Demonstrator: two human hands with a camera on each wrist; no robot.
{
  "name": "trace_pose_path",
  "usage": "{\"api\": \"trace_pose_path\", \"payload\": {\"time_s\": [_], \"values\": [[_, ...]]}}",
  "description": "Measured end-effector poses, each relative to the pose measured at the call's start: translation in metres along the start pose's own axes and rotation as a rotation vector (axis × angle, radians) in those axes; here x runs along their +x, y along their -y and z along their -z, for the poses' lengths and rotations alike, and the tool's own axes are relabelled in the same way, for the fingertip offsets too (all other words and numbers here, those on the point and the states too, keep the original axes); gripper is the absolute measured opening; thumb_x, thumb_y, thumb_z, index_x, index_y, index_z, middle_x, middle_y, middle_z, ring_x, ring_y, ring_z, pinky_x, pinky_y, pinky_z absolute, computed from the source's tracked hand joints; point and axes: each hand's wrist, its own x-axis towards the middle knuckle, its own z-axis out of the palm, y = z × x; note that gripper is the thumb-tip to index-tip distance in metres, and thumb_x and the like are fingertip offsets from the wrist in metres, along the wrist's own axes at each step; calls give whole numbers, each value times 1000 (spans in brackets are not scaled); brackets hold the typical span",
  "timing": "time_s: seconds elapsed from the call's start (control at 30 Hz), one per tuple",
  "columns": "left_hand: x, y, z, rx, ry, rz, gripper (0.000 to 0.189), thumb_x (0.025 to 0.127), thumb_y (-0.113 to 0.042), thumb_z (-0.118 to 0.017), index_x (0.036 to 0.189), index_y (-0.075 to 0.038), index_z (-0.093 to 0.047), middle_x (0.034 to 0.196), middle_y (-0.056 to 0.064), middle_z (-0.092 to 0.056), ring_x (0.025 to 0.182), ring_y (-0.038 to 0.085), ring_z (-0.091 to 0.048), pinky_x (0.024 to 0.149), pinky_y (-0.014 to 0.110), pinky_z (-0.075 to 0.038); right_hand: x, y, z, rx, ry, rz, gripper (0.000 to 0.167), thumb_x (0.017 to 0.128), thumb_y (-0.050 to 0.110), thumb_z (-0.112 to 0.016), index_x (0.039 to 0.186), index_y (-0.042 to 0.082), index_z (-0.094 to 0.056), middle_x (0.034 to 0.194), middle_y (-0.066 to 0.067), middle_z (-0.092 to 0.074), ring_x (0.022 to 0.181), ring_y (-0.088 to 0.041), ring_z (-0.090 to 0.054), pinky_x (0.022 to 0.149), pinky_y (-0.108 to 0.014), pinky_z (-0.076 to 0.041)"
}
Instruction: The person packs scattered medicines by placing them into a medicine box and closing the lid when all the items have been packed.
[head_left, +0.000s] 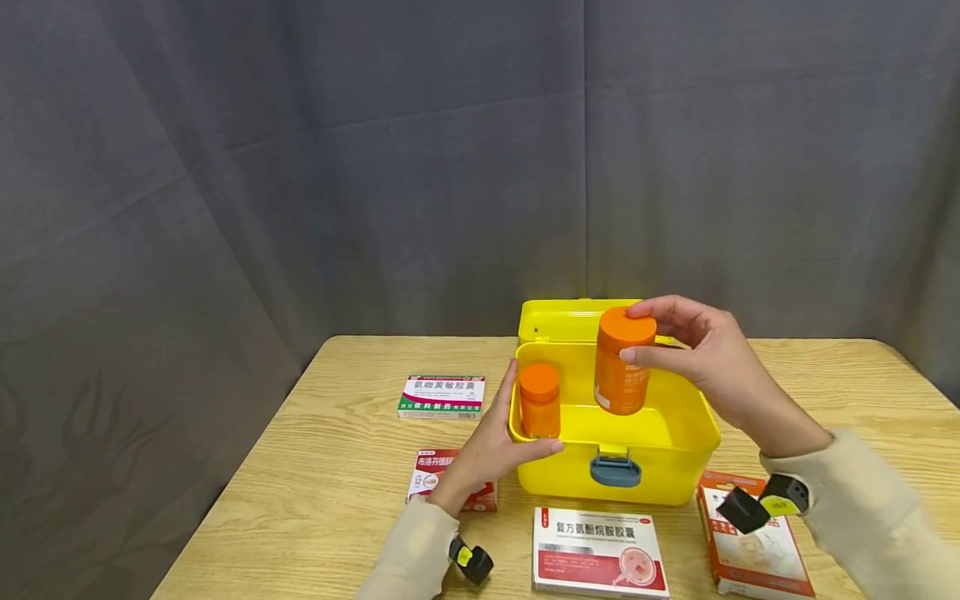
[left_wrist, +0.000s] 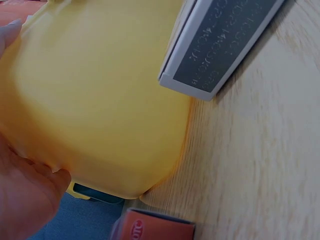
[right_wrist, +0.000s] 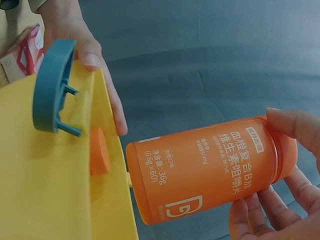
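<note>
My right hand [head_left: 693, 342] holds a large orange pill bottle [head_left: 624, 367] by its cap, above the open yellow plastic case [head_left: 618, 467]. White lettering covers the bottle [right_wrist: 210, 170], which points its base toward the case in the right wrist view. A smaller orange pill bottle [head_left: 540, 400] stands inside the case at its left end. My left hand [head_left: 491, 442] grips the case around its front left corner, thumb across the front wall and fingers along the left side. The lid [head_left: 558, 318] is raised at the back.
A white and green medicine box [head_left: 441, 397] lies left of the case, with a red medicine box [head_left: 480, 497] partly behind my left wrist. In front are a white and red capsule box [head_left: 600, 552] and an orange and white box [head_left: 757, 542]. A grey curtain hangs behind the table.
</note>
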Motion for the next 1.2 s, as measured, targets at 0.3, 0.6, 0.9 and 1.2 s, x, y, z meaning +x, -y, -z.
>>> {"api": "trace_pose_path", "payload": {"time_s": [0.3, 0.6, 0.9, 1.2], "values": [[-1, 1, -1, -7, -1, -2, 109, 81, -39, -77, 156, -34, 2, 157, -11, -18, 138, 16, -31, 111, 55, -24, 1, -6, -13, 57, 48, -13, 37, 87, 15, -74, 120, 6, -61, 117, -6, -63, 104, -25, -59, 86, -28, -52], [0, 0, -1, -2, -2, -6, 108, 82, -33, -77, 156, -35, 2, 157, -13, -17, 138, 14, -31, 111, 53, -23, 0, -12, -26, 84, 46, -38, 44, 85, 21, -77, 122, 5, -59, 121, -7, -61, 108, -27, -59, 89, -31, -51], [0, 0, -1, -23, 4, -6, 107, 84, -26, -76, 155, -36, 2, 156, -14, -20, 135, 12, -34, 111, 51, -26, 0, -19, -37, 108, 65, -50, 46, 84, 20, -78, 123, 4, -59, 122, -9, -61, 108, -29, -59, 88, -33, -53], [-1, 0, -1, -33, 2, 12, 108, 82, -36, -77, 155, -36, 2, 156, -13, -19, 135, 15, -35, 109, 48, -31, 0, -27, -49, 94, 95, -74, 47, 81, 23, -81, 121, 6, -61, 121, -7, -62, 107, -27, -60, 87, -34, -53]]}}
